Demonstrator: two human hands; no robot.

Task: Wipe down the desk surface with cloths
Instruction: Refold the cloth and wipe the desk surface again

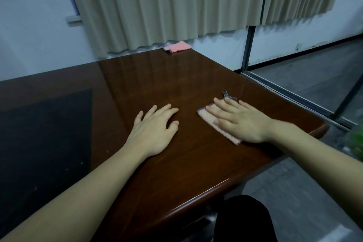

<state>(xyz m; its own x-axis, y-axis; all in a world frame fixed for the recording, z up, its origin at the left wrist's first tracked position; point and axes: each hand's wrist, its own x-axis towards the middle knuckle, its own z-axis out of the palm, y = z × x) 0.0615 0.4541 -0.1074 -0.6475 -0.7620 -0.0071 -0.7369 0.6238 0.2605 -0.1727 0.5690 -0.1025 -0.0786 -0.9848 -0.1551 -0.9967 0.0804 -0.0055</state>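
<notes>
Glossy desk (137, 76), curtain behind. Right hand (241, 122) flat, fingers straight, pressing cloth (208, 116) near right edge; left hand (155, 129) open, bracing, holds nothing. Keep palm pressure even, overlap strokes; spare cloth (177, 46) at far edge.

pale pink cloth (211, 119): mostly covered by right hand (238, 121); hand slightly blurred. desk (137, 84): cut off at left and bottom edges. green object (355, 141): blurred, cut by right edge, unidentifiable. curtain (167, 6): top cropped.

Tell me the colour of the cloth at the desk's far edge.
Pink cloth, with a grey trim; head view.
</notes>
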